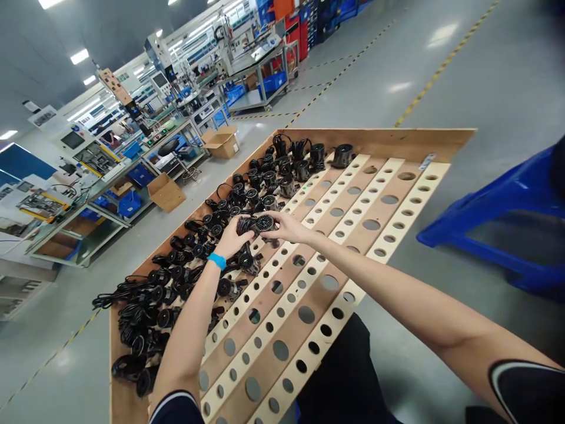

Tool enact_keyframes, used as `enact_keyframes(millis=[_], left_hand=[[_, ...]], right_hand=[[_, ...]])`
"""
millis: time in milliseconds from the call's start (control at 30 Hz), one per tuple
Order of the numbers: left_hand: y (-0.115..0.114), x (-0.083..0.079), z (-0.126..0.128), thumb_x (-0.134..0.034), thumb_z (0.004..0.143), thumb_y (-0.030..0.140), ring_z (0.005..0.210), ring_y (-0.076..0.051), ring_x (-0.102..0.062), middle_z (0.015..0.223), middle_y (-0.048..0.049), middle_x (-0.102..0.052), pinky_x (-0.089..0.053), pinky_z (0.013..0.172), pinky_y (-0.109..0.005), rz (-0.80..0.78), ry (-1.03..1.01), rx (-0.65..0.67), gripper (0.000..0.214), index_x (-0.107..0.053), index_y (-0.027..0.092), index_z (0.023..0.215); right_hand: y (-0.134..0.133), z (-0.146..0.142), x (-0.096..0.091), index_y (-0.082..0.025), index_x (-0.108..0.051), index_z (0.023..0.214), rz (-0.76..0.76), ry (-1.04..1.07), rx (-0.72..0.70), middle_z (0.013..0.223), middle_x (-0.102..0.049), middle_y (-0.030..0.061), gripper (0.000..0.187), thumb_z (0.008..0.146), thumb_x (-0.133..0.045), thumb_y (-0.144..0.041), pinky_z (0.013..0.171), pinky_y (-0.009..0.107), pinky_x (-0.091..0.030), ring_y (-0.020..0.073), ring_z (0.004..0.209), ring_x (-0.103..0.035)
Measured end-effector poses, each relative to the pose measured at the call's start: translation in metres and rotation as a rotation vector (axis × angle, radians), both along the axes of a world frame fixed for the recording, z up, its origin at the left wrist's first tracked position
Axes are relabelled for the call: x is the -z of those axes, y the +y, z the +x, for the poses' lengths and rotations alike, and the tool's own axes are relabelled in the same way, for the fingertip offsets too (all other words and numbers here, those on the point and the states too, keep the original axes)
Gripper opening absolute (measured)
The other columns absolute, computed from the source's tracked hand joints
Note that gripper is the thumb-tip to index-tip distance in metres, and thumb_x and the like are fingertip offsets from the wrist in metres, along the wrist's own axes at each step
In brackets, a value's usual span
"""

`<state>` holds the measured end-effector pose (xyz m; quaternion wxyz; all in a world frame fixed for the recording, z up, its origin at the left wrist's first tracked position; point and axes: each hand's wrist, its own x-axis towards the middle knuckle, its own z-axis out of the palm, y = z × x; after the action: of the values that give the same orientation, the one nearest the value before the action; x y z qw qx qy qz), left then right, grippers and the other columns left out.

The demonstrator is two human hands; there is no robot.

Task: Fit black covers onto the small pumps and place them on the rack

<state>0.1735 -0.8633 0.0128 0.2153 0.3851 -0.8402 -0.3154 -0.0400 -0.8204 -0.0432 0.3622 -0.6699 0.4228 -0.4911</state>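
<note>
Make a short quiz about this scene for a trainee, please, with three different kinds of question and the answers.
1. Multiple choice: what do the left hand and the right hand both touch?
A) a blue plastic stool
B) a black round unit with a cable
C) a cardboard box

2. True or false: a blue wristband is on the left wrist.

3. Fill in the blank: on the wooden board, the black round units lie to the ___ of the perforated wooden slats in this view.

Key: 1. B; 2. True; 3. left
</note>
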Motion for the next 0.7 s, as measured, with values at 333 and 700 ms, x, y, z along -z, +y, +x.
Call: enact_keyframes(millis=[333, 700], left_hand=[[-0.015, 0.054, -0.019, -0.075, 0.083, 0.019, 0.122, -0.024, -0.055, 0.119, -0.0068, -0.052, -0.043, 0.111, -0.041, -0.167, -0.122, -0.214, 0.045, -0.062, 0.026, 0.126], [-0.009, 0.063, -0.024, -0.084, 0.077, 0.028, 0.095, -0.027, -0.068, 0.116, -0.0074, -0.05, -0.053, 0.082, -0.038, -0.25, -0.51, -0.195, 0.051, -0.057, 0.023, 0.12]], right_hand=[[-0.028, -0.014, 0.051, -0.015, -0.065, 0.125, 0.095, -0.021, -0.121, 0.108, -0.074, 0.0076, 0.065, 0.074, -0.077, -0.054, 0.087, 0.037, -0.054, 0.0252, 0.096, -0.068], [-0.03, -0.015, 0.074, -0.015, -0.067, 0.127, 0.077, 0.121, -0.089, 0.114, -0.073, 0.0103, 0.07, 0.07, -0.081, -0.054, 0.09, 0.037, -0.05, 0.0294, 0.101, -0.067]])
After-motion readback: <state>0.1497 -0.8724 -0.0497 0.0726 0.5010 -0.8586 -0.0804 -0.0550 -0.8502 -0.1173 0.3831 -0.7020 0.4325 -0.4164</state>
